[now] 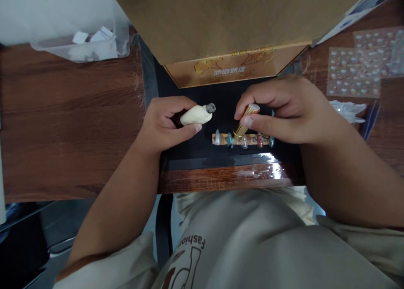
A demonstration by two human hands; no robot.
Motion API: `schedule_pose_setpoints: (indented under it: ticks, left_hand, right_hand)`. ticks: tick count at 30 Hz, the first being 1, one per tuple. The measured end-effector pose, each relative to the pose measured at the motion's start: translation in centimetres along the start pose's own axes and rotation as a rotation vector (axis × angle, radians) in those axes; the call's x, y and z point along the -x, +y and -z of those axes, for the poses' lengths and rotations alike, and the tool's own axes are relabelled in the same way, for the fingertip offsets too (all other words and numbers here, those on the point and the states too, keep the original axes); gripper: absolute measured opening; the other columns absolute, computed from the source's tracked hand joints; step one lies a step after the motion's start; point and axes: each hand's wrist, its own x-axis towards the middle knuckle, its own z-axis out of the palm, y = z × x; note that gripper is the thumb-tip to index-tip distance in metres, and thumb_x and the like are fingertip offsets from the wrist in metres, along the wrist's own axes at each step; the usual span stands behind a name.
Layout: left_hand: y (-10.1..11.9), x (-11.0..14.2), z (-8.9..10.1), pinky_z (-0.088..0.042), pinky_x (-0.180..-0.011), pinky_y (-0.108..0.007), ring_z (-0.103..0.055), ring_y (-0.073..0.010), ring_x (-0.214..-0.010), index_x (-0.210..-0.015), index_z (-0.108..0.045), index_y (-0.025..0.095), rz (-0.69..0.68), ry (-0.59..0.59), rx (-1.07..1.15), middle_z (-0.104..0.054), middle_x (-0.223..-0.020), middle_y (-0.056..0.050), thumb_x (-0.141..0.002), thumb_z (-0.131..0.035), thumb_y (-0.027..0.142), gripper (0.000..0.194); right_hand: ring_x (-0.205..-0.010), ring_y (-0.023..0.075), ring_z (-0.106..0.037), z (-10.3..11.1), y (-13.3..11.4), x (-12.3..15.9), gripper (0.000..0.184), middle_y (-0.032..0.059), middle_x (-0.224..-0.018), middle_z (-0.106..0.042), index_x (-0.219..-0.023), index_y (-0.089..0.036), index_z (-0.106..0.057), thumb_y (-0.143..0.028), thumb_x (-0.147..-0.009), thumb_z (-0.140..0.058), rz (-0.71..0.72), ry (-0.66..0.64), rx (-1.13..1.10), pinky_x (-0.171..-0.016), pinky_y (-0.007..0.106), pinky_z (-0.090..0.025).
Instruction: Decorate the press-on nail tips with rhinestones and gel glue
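Observation:
My left hand [167,122] is closed around a cream-coloured bottle [196,115] whose dark neck stands uncapped and points right. Between the thumb and fingers of my right hand [280,108] is a ribbed gold brush cap [245,122], tilted with its lower end toward the nails. Below it lies a narrow tan display strip [223,139] bearing several press-on nails, among them a silvery one [216,137], a teal one [230,140] and a reddish one [260,140]. The cap partly covers the strip, and whether the brush touches a nail I cannot tell.
A large cardboard box [217,23] stands just beyond both hands on the black mat [186,154]. A clear plastic bin [78,49] with white pieces sits at far left. Sticker sheets [353,72] and a clear plastic piece [349,110] lie at the right.

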Motion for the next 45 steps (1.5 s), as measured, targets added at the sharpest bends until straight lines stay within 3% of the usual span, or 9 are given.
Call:
schedule_pose_setpoints:
  ticks: [5,9,16,21,27,31,35,40,45]
  left_hand:
    - [0.0,0.0,0.0,-0.038,-0.054,-0.023,-0.054,-0.0088,-0.061,-0.089,-0.072,0.017,0.017,0.006,-0.016,-0.069,-0.075,0.001,-0.077,-0.077,0.034,0.021]
    - [0.0,0.0,0.0,-0.037,-0.054,-0.021,-0.054,-0.0079,-0.060,-0.088,-0.072,0.017,-0.007,0.002,-0.032,-0.067,-0.073,0.001,-0.077,-0.076,0.033,0.019]
    - [0.6,-0.3,0.2,-0.039,-0.053,-0.023,-0.054,-0.0090,-0.057,-0.084,-0.069,0.020,-0.070,-0.031,-0.071,-0.066,-0.070,0.001,-0.079,-0.073,0.032,0.014]
    - [0.7,-0.5,0.2,-0.041,-0.054,-0.023,-0.056,-0.0097,-0.056,-0.083,-0.068,0.020,-0.124,-0.039,-0.090,-0.067,-0.069,0.001,-0.078,-0.074,0.032,0.014]
    - [0.4,-0.6,0.1,-0.040,-0.052,-0.024,-0.055,-0.0105,-0.055,-0.082,-0.068,0.022,-0.121,-0.034,-0.090,-0.066,-0.067,0.001,-0.077,-0.074,0.035,0.016]
    - [0.6,-0.5,0.1,-0.041,-0.053,-0.025,-0.056,-0.0110,-0.056,-0.084,-0.068,0.022,-0.103,-0.049,-0.084,-0.067,-0.069,0.001,-0.077,-0.073,0.033,0.014]
    - [0.7,-0.6,0.0,-0.040,-0.053,-0.026,-0.057,-0.0114,-0.057,-0.085,-0.068,0.022,-0.100,-0.059,-0.085,-0.067,-0.070,0.000,-0.079,-0.073,0.034,0.014]
    - [0.9,-0.6,-0.2,-0.039,-0.054,-0.026,-0.054,-0.0104,-0.055,-0.083,-0.066,0.022,-0.120,-0.079,-0.116,-0.065,-0.068,0.002,-0.080,-0.072,0.033,0.013]
    - [1.0,-0.5,-0.3,-0.041,-0.057,-0.027,-0.055,-0.0112,-0.057,-0.084,-0.068,0.022,-0.115,-0.061,-0.106,-0.066,-0.069,0.001,-0.081,-0.071,0.035,0.014]
  right_hand:
    - [-0.050,0.0056,-0.045,0.6,0.1,0.5,0.018,-0.0039,-0.060,-0.059,-0.080,-0.019,-0.066,-0.032,-0.092,-0.061,-0.088,0.019,0.007,-0.048,0.023,-0.033]
    - [-0.059,0.0076,-0.053,0.6,0.2,0.9,0.016,-0.0018,-0.066,-0.062,-0.081,-0.018,-0.068,-0.032,-0.090,-0.066,-0.077,0.121,-0.066,-0.057,0.024,-0.040]
    - [-0.057,0.0103,-0.055,-1.2,0.8,0.6,0.014,-0.0007,-0.064,-0.064,-0.084,-0.022,-0.074,-0.034,-0.089,-0.069,0.176,0.663,-0.196,-0.053,0.028,-0.036]
    - [-0.060,0.0139,-0.055,-2.4,0.5,0.2,0.011,-0.0011,-0.066,-0.063,-0.091,-0.029,-0.075,-0.036,-0.089,-0.067,0.174,0.800,-0.123,-0.057,0.032,-0.038]
    - [-0.063,0.0158,-0.056,-2.3,0.0,0.3,0.012,-0.0005,-0.068,-0.065,-0.088,-0.029,-0.073,-0.038,-0.090,-0.065,0.096,0.787,-0.031,-0.064,0.034,-0.044]
    - [-0.070,0.0175,-0.060,-2.1,0.0,0.8,0.016,0.0022,-0.079,-0.070,-0.091,-0.028,-0.071,-0.041,-0.092,-0.062,0.011,0.667,0.029,-0.071,0.036,-0.048]
    - [-0.073,0.0138,-0.064,-2.5,0.3,0.5,0.014,0.0011,-0.085,-0.073,-0.093,-0.025,-0.069,-0.037,-0.092,-0.064,0.080,0.594,0.039,-0.071,0.031,-0.048]
    - [-0.067,0.0094,-0.062,-2.7,0.0,-0.2,0.015,-0.0020,-0.077,-0.070,-0.090,-0.022,-0.069,-0.036,-0.091,-0.065,0.049,0.404,0.058,-0.065,0.025,-0.046]
    - [-0.066,0.0104,-0.061,-2.6,-0.6,-0.3,0.018,-0.0020,-0.076,-0.070,-0.088,-0.023,-0.070,-0.040,-0.091,-0.066,0.004,0.426,0.058,-0.065,0.026,-0.046]
